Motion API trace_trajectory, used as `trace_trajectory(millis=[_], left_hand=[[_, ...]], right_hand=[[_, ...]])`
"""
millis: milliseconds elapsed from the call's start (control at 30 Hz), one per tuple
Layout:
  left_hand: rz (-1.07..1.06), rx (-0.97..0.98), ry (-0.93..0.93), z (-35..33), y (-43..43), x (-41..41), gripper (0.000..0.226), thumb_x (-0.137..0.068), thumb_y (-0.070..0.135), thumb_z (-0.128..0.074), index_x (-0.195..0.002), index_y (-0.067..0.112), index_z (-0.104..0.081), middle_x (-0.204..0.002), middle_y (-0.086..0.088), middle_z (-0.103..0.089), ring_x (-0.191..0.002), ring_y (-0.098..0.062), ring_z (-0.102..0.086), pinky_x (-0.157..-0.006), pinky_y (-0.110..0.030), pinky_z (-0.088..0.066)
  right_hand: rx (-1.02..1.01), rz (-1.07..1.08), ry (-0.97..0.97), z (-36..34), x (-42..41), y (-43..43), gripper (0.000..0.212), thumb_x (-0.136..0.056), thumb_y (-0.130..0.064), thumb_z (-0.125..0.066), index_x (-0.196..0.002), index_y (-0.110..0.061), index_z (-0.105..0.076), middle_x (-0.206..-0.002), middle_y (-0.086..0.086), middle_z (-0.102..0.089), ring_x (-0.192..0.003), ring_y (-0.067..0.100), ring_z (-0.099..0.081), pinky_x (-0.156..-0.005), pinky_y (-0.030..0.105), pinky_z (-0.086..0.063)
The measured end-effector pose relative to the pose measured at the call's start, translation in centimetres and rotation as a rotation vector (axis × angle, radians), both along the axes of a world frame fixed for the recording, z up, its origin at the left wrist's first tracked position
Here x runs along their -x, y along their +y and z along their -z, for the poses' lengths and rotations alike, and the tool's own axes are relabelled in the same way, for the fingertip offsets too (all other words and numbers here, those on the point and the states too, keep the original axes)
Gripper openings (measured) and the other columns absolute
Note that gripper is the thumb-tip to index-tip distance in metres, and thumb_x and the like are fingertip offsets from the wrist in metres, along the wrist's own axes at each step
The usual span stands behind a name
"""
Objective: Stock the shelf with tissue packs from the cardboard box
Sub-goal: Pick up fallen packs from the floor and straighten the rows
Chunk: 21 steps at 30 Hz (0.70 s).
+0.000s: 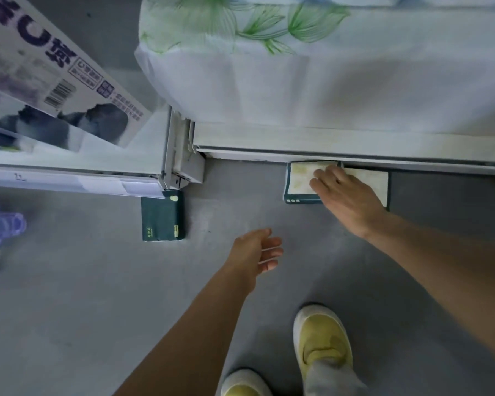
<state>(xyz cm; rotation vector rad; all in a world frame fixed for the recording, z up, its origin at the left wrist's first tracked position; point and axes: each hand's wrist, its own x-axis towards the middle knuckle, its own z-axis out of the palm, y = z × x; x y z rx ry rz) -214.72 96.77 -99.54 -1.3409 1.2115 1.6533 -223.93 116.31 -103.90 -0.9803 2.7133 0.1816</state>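
Right hand [352,201] at 1 o'clock, fingers [323,178] straight, resting on tissue pack [300,181] on floor [97,281] under shelf edge [355,155]. Left hand [255,252] open, holding nothing. Second pack [162,215] at 10 o'clock.

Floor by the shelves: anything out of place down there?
Yes. One green tissue pack lies on the floor at the left shelf corner. A second pack lies against the right shelf base, with the right hand touching it. Neither is shelved.
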Motion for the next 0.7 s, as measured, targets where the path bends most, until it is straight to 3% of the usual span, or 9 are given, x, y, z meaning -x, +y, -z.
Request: trace_trajectory(millis=[100,167,267,333,567,700], left_hand=[[-0.035,0.024,0.027,-0.9,-0.8,0.0,0.014,-0.099,0.023,-0.049,-0.104,0.016,-0.06,-0.097,-0.003,-0.069,-0.083,-0.019,-0.065,-0.074,-0.032,-0.052],[-0.067,0.079,0.082,-1.8,-1.5,-0.4,0.02,-0.1,0.028,-0.049,-0.113,0.017,-0.059,-0.109,-0.002,-0.066,-0.096,-0.019,-0.063,-0.081,-0.036,-0.052],[-0.155,0.126,0.148,-3.9,-3.0,-1.2,0.036,-0.101,0.043,-0.042,-0.128,0.023,-0.054,-0.125,0.002,-0.058,-0.117,-0.019,-0.053,-0.096,-0.04,-0.045],[-0.245,0.078,0.129,-5.6,-3.9,-1.7,0.043,-0.101,0.048,-0.036,-0.13,0.022,-0.054,-0.127,0.001,-0.06,-0.12,-0.022,-0.053,-0.098,-0.043,-0.044],[-0.26,0.032,0.149,-12.0,-5.4,-3.1,0.038,-0.101,0.042,-0.041,-0.123,0.016,-0.058,-0.118,-0.003,-0.067,-0.111,-0.022,-0.061,-0.095,-0.042,-0.049],[-0.281,0.019,0.15,-16.6,-4.8,-4.2,0.033,-0.099,0.036,-0.049,-0.121,0.015,-0.06,-0.115,-0.005,-0.069,-0.108,-0.023,-0.063,-0.091,-0.041,-0.05]], right_hand=[[0.228,0.142,-0.115,-1.4,-0.4,-0.3,0.047,-0.072,0.0,-0.071,-0.115,-0.009,-0.054,-0.115,0.006,-0.058,-0.107,0.024,-0.052,-0.067,0.029,-0.045],[0.467,0.427,-0.27,-3.1,-1.2,-1.2,0.038,-0.081,-0.012,-0.064,-0.117,-0.014,-0.052,-0.106,0.001,-0.06,-0.096,0.019,-0.055,-0.067,0.028,-0.045],[0.889,0.954,-0.665,-7.2,-1.9,-3.5,0.015,-0.089,-0.01,-0.056,-0.104,-0.011,-0.058,-0.088,0.003,-0.062,-0.075,0.013,-0.059,-0.057,0.022,-0.047],[1.002,1.153,-0.787,-9.5,-2.3,-4.3,0.013,-0.092,-0.009,-0.051,-0.1,-0.005,-0.061,-0.082,0.007,-0.061,-0.07,0.015,-0.059,-0.051,0.022,-0.046],[1.051,1.279,-0.933,-16.8,-3.6,-5.5,0.019,-0.094,-0.014,-0.05,-0.103,-0.005,-0.064,-0.085,0.011,-0.06,-0.08,0.024,-0.058,-0.077,0.042,-0.049],[1.16,1.33,-0.973,-21.7,-4.4,-5.9,0.011,-0.094,-0.016,-0.056,-0.093,-0.007,-0.061,-0.077,0.015,-0.061,-0.07,0.025,-0.061,-0.062,0.035,-0.05]])
